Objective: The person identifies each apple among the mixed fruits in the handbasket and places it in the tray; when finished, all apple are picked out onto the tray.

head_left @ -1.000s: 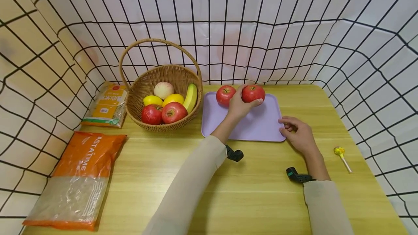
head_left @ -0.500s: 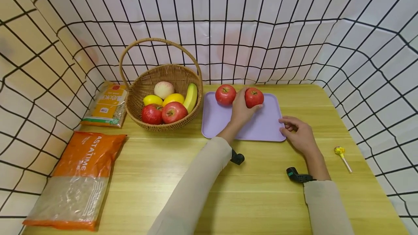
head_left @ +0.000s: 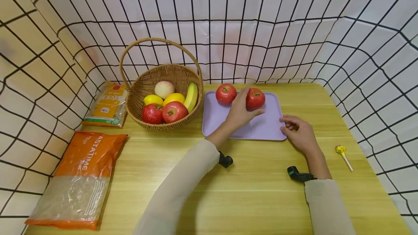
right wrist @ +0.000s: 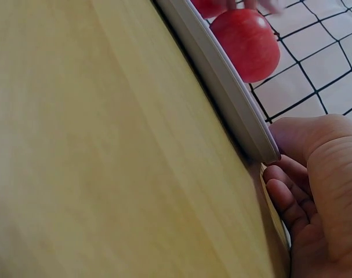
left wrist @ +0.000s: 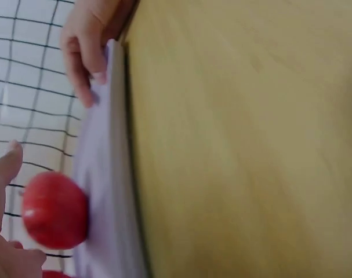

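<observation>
Two red apples stand on a lilac tray (head_left: pixel 215 123), the left apple (head_left: pixel 225 94) near its back edge and the right apple (head_left: pixel 256 99) beside it. My left hand (head_left: pixel 239 111) is at the left side of the right apple, its thumb spread away from the fruit. In the left wrist view that apple (left wrist: pixel 55 209) rests on the tray, with a gap between it and the thumb. My right hand (head_left: pixel 299 133) pinches the tray's right edge; the right wrist view has the thumb on the rim (right wrist: pixel 245 116) and the other fingers curled below.
A wicker basket (head_left: pixel 163 125) with apples, yellow fruits, a peach and a banana stands left of the tray. Further left lie a small grain packet (head_left: pixel 106 108) and a large orange bag (head_left: pixel 78 180). A lollipop (head_left: pixel 341 151) lies at right. Grid-patterned cloth surrounds the table.
The right apple has come down and forward onto the tray. My left hand has loosened from it, the thumb moving off. My right hand stays at the tray edge.
</observation>
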The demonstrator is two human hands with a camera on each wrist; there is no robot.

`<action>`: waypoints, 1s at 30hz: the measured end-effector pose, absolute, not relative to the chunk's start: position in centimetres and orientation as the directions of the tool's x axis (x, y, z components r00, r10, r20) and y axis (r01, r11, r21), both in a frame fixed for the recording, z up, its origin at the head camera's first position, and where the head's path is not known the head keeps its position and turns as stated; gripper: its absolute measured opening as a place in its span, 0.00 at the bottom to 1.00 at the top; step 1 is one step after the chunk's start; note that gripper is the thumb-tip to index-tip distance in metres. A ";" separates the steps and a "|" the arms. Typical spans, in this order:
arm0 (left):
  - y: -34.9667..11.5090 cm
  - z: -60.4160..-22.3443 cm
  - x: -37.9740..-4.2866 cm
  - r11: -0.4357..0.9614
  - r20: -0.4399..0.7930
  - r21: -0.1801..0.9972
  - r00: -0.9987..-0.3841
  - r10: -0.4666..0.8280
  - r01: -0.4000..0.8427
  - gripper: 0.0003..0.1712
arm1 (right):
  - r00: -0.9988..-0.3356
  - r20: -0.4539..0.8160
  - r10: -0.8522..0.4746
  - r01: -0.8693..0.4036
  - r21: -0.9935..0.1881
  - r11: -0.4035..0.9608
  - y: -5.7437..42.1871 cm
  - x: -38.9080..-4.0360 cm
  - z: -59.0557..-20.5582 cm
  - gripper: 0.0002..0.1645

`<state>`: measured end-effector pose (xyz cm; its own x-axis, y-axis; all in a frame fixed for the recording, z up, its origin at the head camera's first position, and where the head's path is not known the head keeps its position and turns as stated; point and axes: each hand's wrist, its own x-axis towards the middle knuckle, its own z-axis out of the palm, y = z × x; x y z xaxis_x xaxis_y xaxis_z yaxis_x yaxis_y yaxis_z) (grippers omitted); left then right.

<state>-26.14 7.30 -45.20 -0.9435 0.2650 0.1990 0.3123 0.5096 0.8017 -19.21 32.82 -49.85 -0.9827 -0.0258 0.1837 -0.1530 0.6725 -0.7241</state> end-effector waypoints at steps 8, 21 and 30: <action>3.2 -42.0 -23.9 0.431 0.241 0.823 -0.914 0.328 0.371 0.52 | -0.979 0.201 -0.034 -0.171 -0.720 0.673 33.2 -19.3 -50.0 0.18; -4.9 -38.8 -20.7 0.481 0.457 0.679 -0.832 0.314 0.555 0.45 | -0.983 0.181 -0.028 -0.154 -0.732 0.663 33.0 -19.2 -49.8 0.18; -10.8 -37.6 -19.2 0.596 0.467 0.635 -0.859 0.211 0.491 0.41 | -0.984 0.180 -0.016 -0.146 -0.738 0.658 32.8 -19.1 -49.8 0.18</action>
